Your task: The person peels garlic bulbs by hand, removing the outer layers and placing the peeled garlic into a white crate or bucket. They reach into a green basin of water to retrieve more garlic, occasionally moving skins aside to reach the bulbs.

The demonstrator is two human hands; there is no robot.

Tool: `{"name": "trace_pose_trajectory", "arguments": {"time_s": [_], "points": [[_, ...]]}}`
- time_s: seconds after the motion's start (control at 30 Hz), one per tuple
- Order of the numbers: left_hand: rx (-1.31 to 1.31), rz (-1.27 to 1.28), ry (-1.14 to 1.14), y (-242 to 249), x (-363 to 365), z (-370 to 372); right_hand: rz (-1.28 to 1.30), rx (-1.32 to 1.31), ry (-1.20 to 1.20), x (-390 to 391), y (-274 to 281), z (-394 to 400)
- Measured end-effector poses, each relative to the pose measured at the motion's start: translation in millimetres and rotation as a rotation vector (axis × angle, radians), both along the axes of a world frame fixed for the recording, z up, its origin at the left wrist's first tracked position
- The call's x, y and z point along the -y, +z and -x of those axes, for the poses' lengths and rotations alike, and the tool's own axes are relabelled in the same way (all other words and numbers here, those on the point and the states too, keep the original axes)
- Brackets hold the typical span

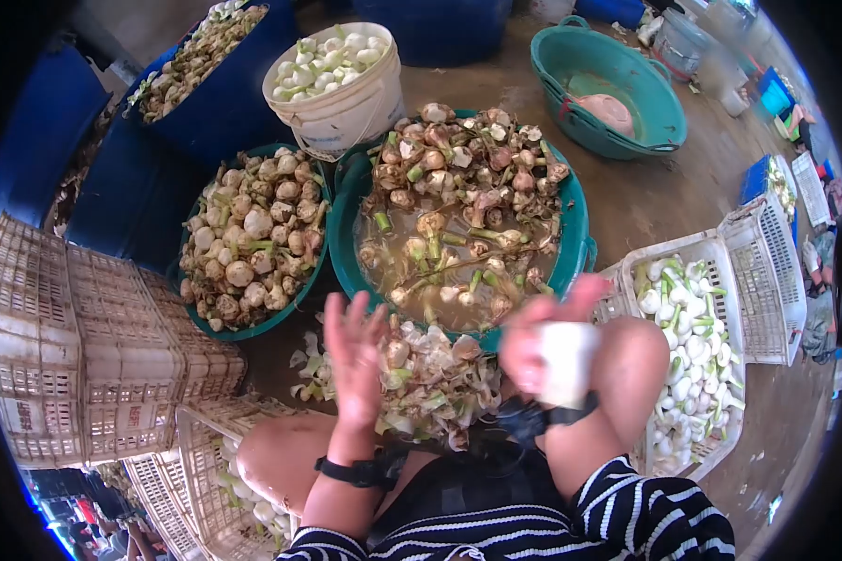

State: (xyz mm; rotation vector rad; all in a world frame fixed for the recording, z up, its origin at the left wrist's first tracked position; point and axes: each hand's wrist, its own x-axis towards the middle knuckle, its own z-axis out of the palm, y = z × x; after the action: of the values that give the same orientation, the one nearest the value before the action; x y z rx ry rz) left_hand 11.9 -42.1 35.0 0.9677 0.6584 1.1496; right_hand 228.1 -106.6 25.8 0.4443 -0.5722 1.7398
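My left hand [355, 351] is raised over the heap of peeled skins [440, 383], palm up, fingers apart, holding nothing. My right hand [533, 351], blurred by motion, is near my right knee; a white object [568, 363] lies against its palm side, too smeared to name. Beyond both hands stands a green tub [577, 220] of muddy water with dirty bulbs [468, 154] piled at its far side and cut green stems afloat. At the right, a white crate [736, 346] holds clean white bulbs [688, 337].
A second green tub [196, 323] of dirty bulbs is at the left. Behind stand a white bucket [337, 122] of peeled bulbs, blue barrels [126, 201] and a green basin [557, 56] with a pink bowl [606, 114]. Stacked crates [33, 346] line the left. People are at the far right edge.
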Motion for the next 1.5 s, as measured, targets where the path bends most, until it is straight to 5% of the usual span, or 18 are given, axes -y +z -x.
{"name": "trace_pose_trajectory", "arguments": {"time_s": [0.1, 0.17, 0.23, 0.3, 0.4, 0.43, 0.57, 0.63, 0.67, 0.73, 0.93, 1.1, 1.2, 1.27, 1.33, 1.4, 1.47, 1.5], "points": [[-0.31, 0.251, 0.203, -18.2, -16.3, 9.4, 0.45, 0.403, -0.575, -29.1, 4.4, -24.0], [-0.491, 0.19, 0.122, -27.4, -10.7, -3.3, 0.427, 1.569, -0.763, -81.0, -76.3, -28.0], [-0.588, 0.09, 0.012, -34.3, -5.1, -14.4, -0.173, 3.051, -0.418, -92.6, -130.9, -13.4], [-0.684, 0.018, 0.012, -52.6, -10.1, -9.8, -0.575, 3.245, -0.377, -79.9, -184.5, -10.3], [-0.805, 0.111, -0.002, -76.6, -19.1, 7.7, -0.189, 2.886, 0.068, -77.2, -125.5, 13.0], [-0.823, 0.214, -0.013, -91.6, -22.3, 14.0, 0.2, 2.635, -0.105, -73.3, -118.1, 25.4], [-0.64, 0.596, -0.163, -53.3, -20.8, -20.0, 0.133, 2.207, -0.526, -24.9, -37.1, 71.5], [-0.806, 0.367, -0.227, -53.0, -22.2, -17.5, 0.105, 2.316, -0.705, -14.0, -38.4, 83.9], [-0.808, -0.077, -0.23, -48.4, -16.9, -18.8, 0.127, 2.339, -0.82, -9.1, -36.0, 85.4], [-0.873, -0.192, -0.223, -49.4, -13.1, -16.5, -0.002, 2.347, -1.019, -2.8, -33.6, 85.7], [-0.673, 0.242, -0.156, -58.9, -10.2, -1.6, -0.061, 2.152, -0.866, -3.3, -38.4, 86.8], [-0.655, -0.087, -0.244, -62.5, -10.5, 6.1, 0.129, 2.025, -0.907, 7.2, -30.3, 91.1], [-0.572, 0.268, -0.255, -61.9, -8.2, 0.0, 0.169, 1.974, -1.055, 4.6, -40.2, 89.8], [-0.578, 0.458, -0.249, -54.9, -5.4, -1.4, 0.835, 1.405, -0.383, 0.5, -41.1, 82.3], [-0.536, 0.082, -0.273, -53.4, 0.8, -7.4, 1.058, 0.984, -0.184, 4.1, -35.4, 78.9], [-0.507, 0.056, -0.356, -41.4, 0.9, -4.3, 1.07, 0.969, -0.341, 6.8, -31.2, 81.3], [-0.393, 0.385, -0.327, -34.9, -1.9, -6.4, 0.596, 1.594, -0.709, 4.9, -31.0, 80.9], [-0.576, 0.407, -0.415, -26.2, -4.9, -10.5, 0.37, 1.684, -1.2, 6.0, -36.5, 87.1]]}}
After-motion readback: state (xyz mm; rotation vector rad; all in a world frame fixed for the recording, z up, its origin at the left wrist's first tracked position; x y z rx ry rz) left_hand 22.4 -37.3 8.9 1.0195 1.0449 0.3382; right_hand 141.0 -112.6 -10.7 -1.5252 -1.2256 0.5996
